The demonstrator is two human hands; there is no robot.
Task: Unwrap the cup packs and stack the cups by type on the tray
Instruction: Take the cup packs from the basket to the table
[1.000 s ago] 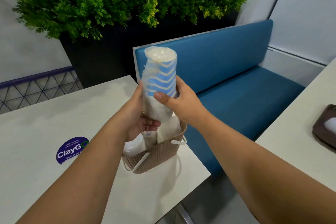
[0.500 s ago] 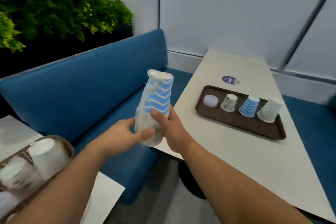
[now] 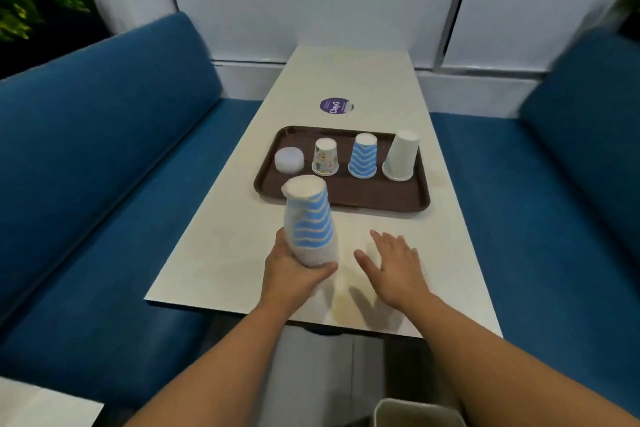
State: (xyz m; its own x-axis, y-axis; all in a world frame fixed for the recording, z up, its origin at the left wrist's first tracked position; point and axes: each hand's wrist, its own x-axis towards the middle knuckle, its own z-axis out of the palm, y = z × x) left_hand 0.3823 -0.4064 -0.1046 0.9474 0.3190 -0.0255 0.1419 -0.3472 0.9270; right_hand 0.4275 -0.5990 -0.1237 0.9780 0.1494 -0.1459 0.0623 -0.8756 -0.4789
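Note:
A plastic-wrapped pack of blue wavy-striped cups stands upside down over the near end of the table, and my left hand grips its lower end. My right hand hovers just to its right, fingers spread, holding nothing. Farther along the table lies a brown tray. On it, left to right, stand a low white lid-like piece, a small patterned cup, a blue wavy cup and a tall white cup, all upside down.
The long cream table carries a purple round sticker beyond the tray. Blue benches flank it on both sides. A light bin's rim shows at the bottom edge. A plant stands at far left.
I have turned from the basket table to the tray table. The cup pack came along in my left hand, now low over the table. My right hand has let go of it.

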